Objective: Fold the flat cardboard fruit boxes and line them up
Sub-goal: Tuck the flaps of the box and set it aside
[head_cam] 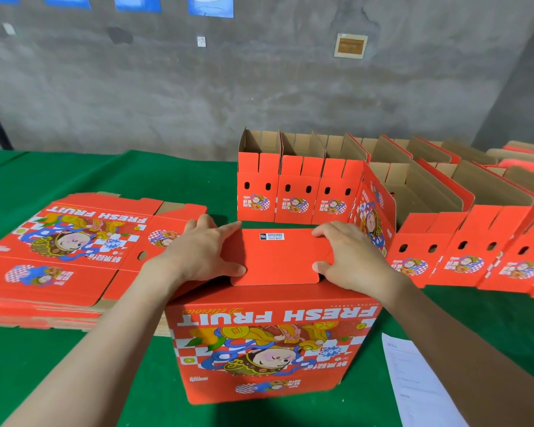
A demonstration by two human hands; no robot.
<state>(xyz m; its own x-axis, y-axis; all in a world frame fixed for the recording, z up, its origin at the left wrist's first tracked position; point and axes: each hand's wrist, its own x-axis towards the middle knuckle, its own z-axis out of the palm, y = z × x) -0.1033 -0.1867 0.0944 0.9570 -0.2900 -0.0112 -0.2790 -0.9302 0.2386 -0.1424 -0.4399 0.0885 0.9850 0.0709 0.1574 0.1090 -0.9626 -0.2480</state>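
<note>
Left hand presses flat on upturned fruit box's bottom flap. Right hand has bent fingers at flap edge, grasp unclear. Behind box, folded boxes lined up; flat stack left of box remains.

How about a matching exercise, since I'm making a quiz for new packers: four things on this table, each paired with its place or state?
Things
1. stack of flat boxes
2. box being folded
3. folded boxes
4. white sheet of paper

Places or states
A. near right on the green table
B. upright, tops open, in rows at the back and right
C. piled flat on the left
D. nearest the camera, left hand and right hand on its top flap

Pairs: 1-C, 2-D, 3-B, 4-A
</note>
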